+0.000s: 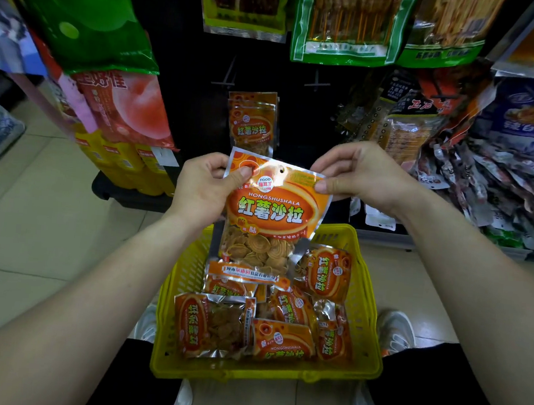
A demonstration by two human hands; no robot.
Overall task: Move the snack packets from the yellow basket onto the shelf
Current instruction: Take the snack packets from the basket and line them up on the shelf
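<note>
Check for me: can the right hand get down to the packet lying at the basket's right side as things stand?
Probably not straight away. The right hand is pinching the held packet together with the left hand. The packet at the right side of the yellow basket lies uncovered, so letting go clears it.

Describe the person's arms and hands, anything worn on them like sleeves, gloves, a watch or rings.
Both forearms are bare along all of their visible length; no sleeve edge shows. The left hand and right hand wear no gloves. No watch, bracelet or band shows at either wrist, and no ring is visible on the fingers that can be seen. Fingernails look short and unpainted.
</note>
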